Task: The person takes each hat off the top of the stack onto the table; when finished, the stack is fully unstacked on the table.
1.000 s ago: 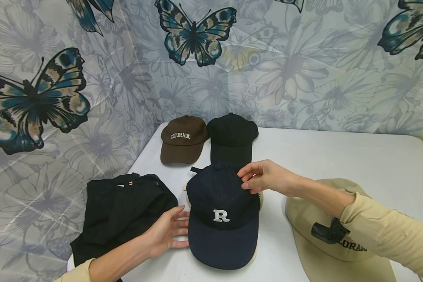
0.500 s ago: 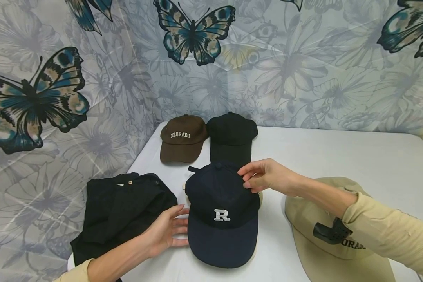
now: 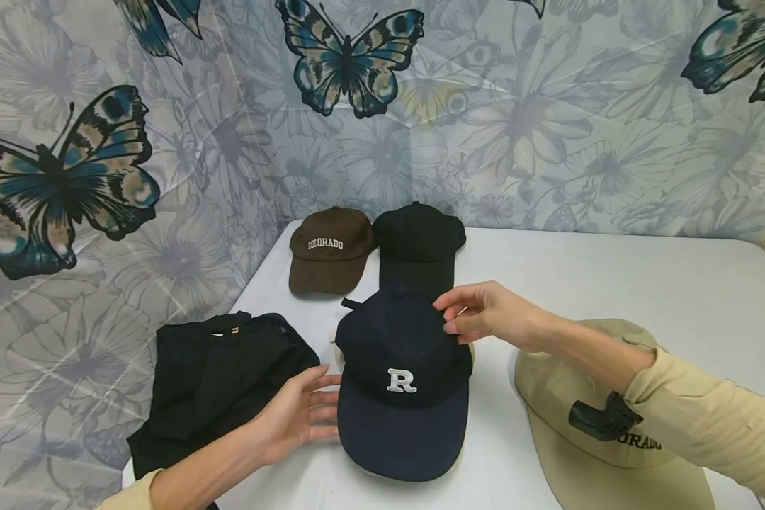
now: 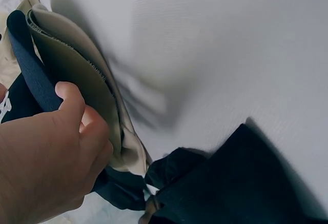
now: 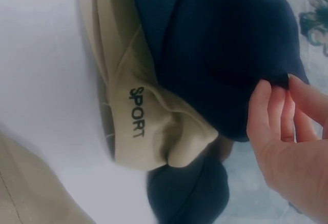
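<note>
Little has shifted since the earlier frames — the right hand (image 3: pixel 484 315) has crept slightly up the crown, and the navy cap (image 3: pixel 403 382) sits a touch further back. Right fingers (image 5: pixel 271 106) pinch the navy fabric at the crown's far side; left hand (image 3: pixel 296 418) lies with near-straight fingers against the brim's left edge, thumb (image 4: pixel 69 98) on the navy brim. The cap rests near the desk's (image 3: pixel 612 283) front edge, stacked on a beige cap marked SPORT (image 5: pixel 138 126).

Risk, as judged: lifting by one pinch of cloth could let the navy cap sag or drag the beige one along with it — the two nest closely.

No containers in view. Nearby: brown COLORADO cap (image 3: pixel 328 251), black cap (image 3: pixel 418 244), black garment (image 3: pixel 223 375), tan cap (image 3: pixel 561 404).
</note>
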The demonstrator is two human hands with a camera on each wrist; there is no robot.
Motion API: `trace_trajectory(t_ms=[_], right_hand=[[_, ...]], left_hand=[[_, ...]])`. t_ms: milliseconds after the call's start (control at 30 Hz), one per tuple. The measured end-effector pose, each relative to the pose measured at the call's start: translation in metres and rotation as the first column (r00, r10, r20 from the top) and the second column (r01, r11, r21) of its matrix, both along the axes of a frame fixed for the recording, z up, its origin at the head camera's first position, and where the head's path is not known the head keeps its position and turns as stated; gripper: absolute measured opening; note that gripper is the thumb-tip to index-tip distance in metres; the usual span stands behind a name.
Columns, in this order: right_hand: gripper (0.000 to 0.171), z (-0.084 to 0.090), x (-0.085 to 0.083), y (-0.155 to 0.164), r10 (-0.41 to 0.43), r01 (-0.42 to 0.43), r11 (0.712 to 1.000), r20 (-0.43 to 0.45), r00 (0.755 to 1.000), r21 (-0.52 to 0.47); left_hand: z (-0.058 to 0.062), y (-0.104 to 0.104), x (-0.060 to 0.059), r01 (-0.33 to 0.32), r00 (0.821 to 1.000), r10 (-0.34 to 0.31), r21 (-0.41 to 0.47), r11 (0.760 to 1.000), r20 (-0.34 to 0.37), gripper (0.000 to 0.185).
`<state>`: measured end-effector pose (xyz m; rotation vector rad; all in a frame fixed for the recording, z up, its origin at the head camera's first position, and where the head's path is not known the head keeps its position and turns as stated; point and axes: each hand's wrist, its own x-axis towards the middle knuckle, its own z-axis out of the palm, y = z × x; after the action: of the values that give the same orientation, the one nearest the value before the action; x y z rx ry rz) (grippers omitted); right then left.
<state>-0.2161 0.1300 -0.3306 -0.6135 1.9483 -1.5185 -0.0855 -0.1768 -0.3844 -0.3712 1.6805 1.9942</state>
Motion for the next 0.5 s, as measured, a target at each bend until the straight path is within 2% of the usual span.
trace_trajectory(t_ms=[300, 500], right_hand=[[0.039, 0.008, -0.001, 0.006, -0.013, 0.013, 1.0, -0.005, 1.0, 0.006], [0.038, 0.017, 0.0, 0.009, 0.005, -0.004, 1.0, -0.031, 1.0, 0.02]], left_hand=[[0.005, 0.001, -0.001, 0.03, 0.999, -0.03, 0.003, 1.0, -0.019, 0.073], [0.012, 0.003, 0.0, 0.048, 0.998, -0.048, 0.002, 0.999, -0.026, 0.073]])
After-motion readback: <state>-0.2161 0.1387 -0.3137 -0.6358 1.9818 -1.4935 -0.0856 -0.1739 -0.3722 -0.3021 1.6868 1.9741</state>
